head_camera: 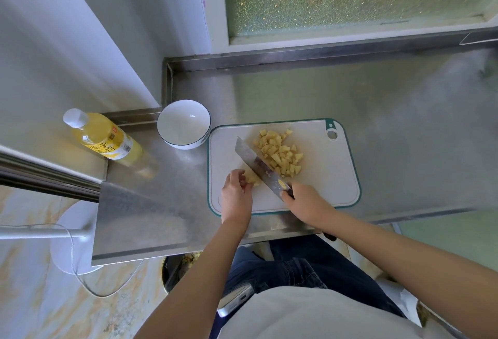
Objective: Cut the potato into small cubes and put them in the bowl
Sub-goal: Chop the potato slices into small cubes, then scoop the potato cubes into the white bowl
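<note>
Cutting is well along but not finished, judging by how things lie. On the cutting board a heap of potato cubes sits on the far side of the cleaver, while one last piece of potato remains uncut on the near side, right against the blade. The left hand steadies that piece, its fingers curled over it. The right hand is wrapped around the cleaver's handle, and the blade slants across the board between the piece and the heap. The white bowl stands just beside the board's far left corner and looks empty, so none of the cubes have been moved yet. What seems left: dicing the last piece, then transferring everything into the bowl. A yellow bottle stands left of the bowl on the steel counter.
</note>
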